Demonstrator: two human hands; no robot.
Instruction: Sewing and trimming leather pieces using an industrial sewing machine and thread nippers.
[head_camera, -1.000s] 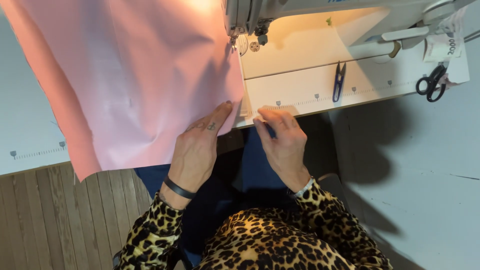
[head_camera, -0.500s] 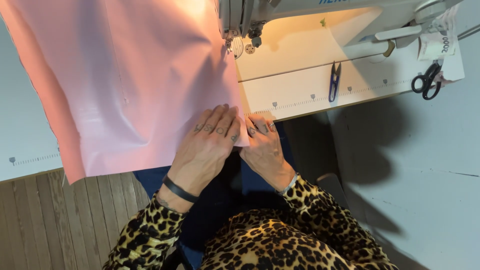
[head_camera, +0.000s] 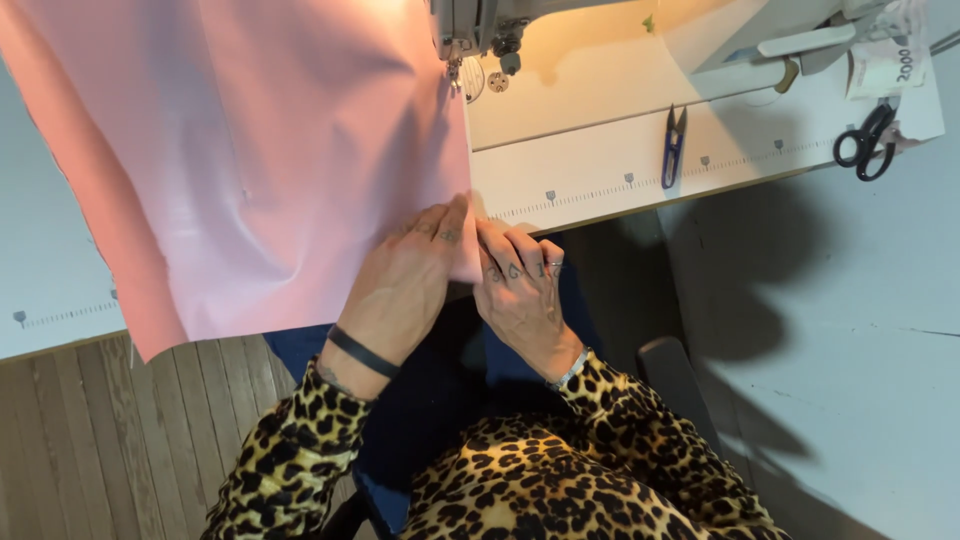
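Pale bench (head_camera: 600, 180) under warm lamp light, sewing machine (head_camera: 480, 25) at its far edge, blue thread snips (head_camera: 674, 145) and black scissors (head_camera: 865, 140) lying off to the right. Pink fabric (head_camera: 240, 150) spreads left from the needle and hangs over the bench's near edge; it looks thin, soft and limp, prone to sliding, best taken at its near right corner. Left hand (head_camera: 405, 285) rests flat, fingers together, on that corner; right hand (head_camera: 520, 285), fingers curled, pinches the edge just beside it.
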